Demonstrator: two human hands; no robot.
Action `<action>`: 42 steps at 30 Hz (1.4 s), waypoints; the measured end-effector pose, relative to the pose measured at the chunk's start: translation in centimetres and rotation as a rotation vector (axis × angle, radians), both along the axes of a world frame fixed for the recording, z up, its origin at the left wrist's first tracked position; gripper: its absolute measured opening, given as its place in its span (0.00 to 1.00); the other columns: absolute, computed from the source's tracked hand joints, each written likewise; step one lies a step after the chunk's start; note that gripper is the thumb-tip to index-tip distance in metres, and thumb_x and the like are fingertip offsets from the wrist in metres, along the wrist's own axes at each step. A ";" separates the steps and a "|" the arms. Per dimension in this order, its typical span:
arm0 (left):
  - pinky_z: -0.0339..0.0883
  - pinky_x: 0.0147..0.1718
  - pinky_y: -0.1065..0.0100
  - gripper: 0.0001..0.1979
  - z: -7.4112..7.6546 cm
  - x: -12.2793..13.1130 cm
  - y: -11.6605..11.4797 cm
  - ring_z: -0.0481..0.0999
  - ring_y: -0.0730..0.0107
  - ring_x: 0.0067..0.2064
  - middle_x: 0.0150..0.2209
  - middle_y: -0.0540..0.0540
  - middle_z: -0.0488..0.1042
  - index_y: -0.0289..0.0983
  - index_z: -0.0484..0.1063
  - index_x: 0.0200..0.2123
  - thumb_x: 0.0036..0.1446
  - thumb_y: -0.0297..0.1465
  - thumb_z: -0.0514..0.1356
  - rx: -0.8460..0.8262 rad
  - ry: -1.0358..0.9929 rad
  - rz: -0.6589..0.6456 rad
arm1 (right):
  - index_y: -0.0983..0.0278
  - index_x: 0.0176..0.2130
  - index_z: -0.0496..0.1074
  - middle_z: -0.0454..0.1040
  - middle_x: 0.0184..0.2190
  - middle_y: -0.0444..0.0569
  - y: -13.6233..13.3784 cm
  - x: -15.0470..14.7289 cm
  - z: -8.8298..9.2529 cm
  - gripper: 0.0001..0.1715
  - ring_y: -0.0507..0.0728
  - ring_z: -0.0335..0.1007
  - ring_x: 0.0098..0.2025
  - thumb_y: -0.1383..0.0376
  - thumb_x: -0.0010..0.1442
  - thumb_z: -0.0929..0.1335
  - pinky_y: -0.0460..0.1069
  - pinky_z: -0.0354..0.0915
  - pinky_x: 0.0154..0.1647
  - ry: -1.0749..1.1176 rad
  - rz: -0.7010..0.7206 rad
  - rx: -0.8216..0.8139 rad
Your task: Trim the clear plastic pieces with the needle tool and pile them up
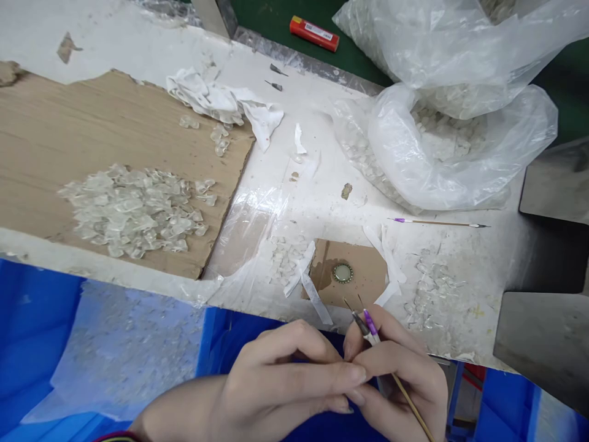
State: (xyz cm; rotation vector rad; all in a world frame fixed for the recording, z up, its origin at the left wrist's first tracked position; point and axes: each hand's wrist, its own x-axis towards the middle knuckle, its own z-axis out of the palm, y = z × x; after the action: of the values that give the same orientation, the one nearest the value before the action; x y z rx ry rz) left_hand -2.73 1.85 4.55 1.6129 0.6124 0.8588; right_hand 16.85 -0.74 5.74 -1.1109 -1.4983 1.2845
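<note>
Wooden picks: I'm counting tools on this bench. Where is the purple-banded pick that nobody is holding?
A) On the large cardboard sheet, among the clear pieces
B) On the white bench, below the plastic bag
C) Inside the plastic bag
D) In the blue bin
B. The purple-banded pick lies on the white bench below the plastic bag, apart from the other pick in the right hand.

Scuffed white bench (294, 55) running across the frame, blue bin (37, 319) low left, grey metal panels (543, 350) hard right, and up top, green floor (271, 24), or maybe a mat.
</note>
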 end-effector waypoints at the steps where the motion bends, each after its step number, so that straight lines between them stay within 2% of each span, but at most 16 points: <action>1: 0.81 0.37 0.78 0.20 0.1 -0.1 0.1 0.84 0.71 0.36 0.37 0.47 0.76 0.42 0.72 0.61 0.67 0.24 0.61 -0.014 -0.001 0.002 | 0.60 0.38 0.73 0.70 0.33 0.45 0.0 0.0 0.0 0.09 0.52 0.70 0.30 0.74 0.61 0.71 0.45 0.70 0.27 0.009 0.002 -0.006; 5: 0.79 0.34 0.82 0.11 0.1 -0.3 0.3 0.83 0.74 0.33 0.36 0.46 0.76 0.36 0.78 0.51 0.67 0.26 0.62 -0.017 0.035 0.006 | 0.60 0.39 0.74 0.68 0.32 0.44 -0.1 0.0 -0.2 0.07 0.51 0.69 0.30 0.73 0.62 0.71 0.44 0.69 0.27 0.047 0.013 -0.027; 10: 0.79 0.30 0.80 0.10 -0.2 -0.2 0.3 0.81 0.74 0.29 0.34 0.47 0.76 0.36 0.79 0.50 0.66 0.28 0.63 0.007 0.043 0.031 | 0.60 0.39 0.73 0.66 0.31 0.44 -0.1 0.1 -0.4 0.06 0.51 0.68 0.30 0.71 0.63 0.71 0.44 0.68 0.28 0.081 0.015 -0.037; 14: 0.80 0.30 0.78 0.15 -0.1 -0.2 0.4 0.82 0.72 0.30 0.34 0.46 0.77 0.40 0.78 0.55 0.66 0.28 0.63 -0.024 0.014 0.029 | 0.60 0.38 0.72 0.66 0.31 0.43 0.0 -0.1 -0.3 0.09 0.51 0.67 0.29 0.74 0.61 0.71 0.44 0.67 0.26 0.062 0.006 -0.016; 17: 0.81 0.29 0.77 0.22 -0.2 0.2 0.0 0.83 0.70 0.31 0.34 0.47 0.78 0.47 0.72 0.62 0.67 0.27 0.63 -0.034 0.001 0.023 | 0.59 0.37 0.71 0.64 0.30 0.43 0.0 -0.4 -0.3 0.12 0.51 0.64 0.28 0.76 0.58 0.70 0.44 0.65 0.24 0.040 -0.014 -0.007; 21: 0.81 0.30 0.75 0.23 -0.6 1.0 -0.7 0.84 0.68 0.30 0.32 0.47 0.78 0.49 0.70 0.64 0.69 0.29 0.60 -0.013 -0.065 0.148 | 0.59 0.37 0.70 0.64 0.30 0.42 -0.2 -0.4 -0.3 0.12 0.51 0.64 0.27 0.75 0.58 0.70 0.44 0.65 0.25 0.062 -0.002 0.004; 23: 0.80 0.28 0.77 0.21 -0.5 0.9 -0.5 0.83 0.70 0.28 0.31 0.47 0.78 0.48 0.72 0.62 0.68 0.30 0.61 -0.029 -0.074 0.176 | 0.59 0.38 0.72 0.65 0.31 0.43 -0.2 -0.1 -0.2 0.08 0.51 0.65 0.28 0.72 0.62 0.71 0.44 0.66 0.25 0.054 0.004 -0.024; 25: 0.79 0.26 0.77 0.21 -0.2 0.6 0.0 0.82 0.71 0.26 0.30 0.48 0.79 0.48 0.75 0.60 0.64 0.30 0.66 -0.060 -0.029 0.099 | 0.59 0.38 0.72 0.67 0.32 0.44 -0.2 0.1 -0.2 0.03 0.50 0.67 0.29 0.68 0.66 0.70 0.44 0.67 0.26 0.044 0.014 -0.030; 27: 0.78 0.24 0.77 0.22 0.0 0.1 0.5 0.81 0.71 0.25 0.30 0.48 0.79 0.47 0.77 0.57 0.60 0.31 0.69 -0.072 -0.004 0.059 | 0.60 0.39 0.72 0.67 0.33 0.45 -0.1 0.2 -0.3 0.04 0.50 0.67 0.29 0.64 0.69 0.67 0.43 0.68 0.27 0.026 0.019 0.018; 31: 0.78 0.25 0.77 0.15 0.1 0.1 0.6 0.80 0.72 0.25 0.29 0.48 0.80 0.42 0.79 0.51 0.60 0.33 0.69 -0.069 0.008 0.110 | 0.62 0.41 0.72 0.66 0.32 0.46 0.1 0.0 -0.7 0.08 0.51 0.68 0.29 0.66 0.71 0.64 0.43 0.69 0.26 -0.064 -0.009 0.189; 34: 0.78 0.26 0.77 0.10 -0.2 0.6 0.3 0.80 0.72 0.25 0.28 0.47 0.79 0.39 0.81 0.45 0.62 0.35 0.68 -0.096 -0.009 0.143 | 0.62 0.41 0.72 0.65 0.32 0.46 -0.2 -0.3 -1.3 0.08 0.51 0.67 0.28 0.66 0.71 0.64 0.43 0.68 0.23 -0.102 -0.038 0.261; 38: 0.78 0.25 0.76 0.09 -0.4 1.1 0.2 0.79 0.72 0.24 0.28 0.47 0.79 0.39 0.83 0.43 0.60 0.35 0.69 -0.169 -0.048 0.174 | 0.62 0.44 0.73 0.68 0.33 0.48 -1.1 -0.3 -1.8 0.08 0.53 0.69 0.28 0.66 0.70 0.64 0.45 0.70 0.24 -0.146 -0.072 0.267; 42: 0.79 0.26 0.76 0.08 -0.4 1.2 0.1 0.80 0.72 0.25 0.28 0.47 0.79 0.39 0.84 0.42 0.59 0.34 0.70 -0.241 -0.069 0.172 | 0.61 0.43 0.73 0.66 0.31 0.48 -1.2 -0.2 -1.8 0.08 0.54 0.68 0.28 0.66 0.70 0.64 0.46 0.70 0.24 -0.148 -0.064 0.256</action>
State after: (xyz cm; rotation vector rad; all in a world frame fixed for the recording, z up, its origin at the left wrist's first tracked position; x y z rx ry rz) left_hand -1.54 1.92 4.17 1.3224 0.7834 0.9245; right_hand 16.63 -1.94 3.98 -1.0938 -1.6696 0.9522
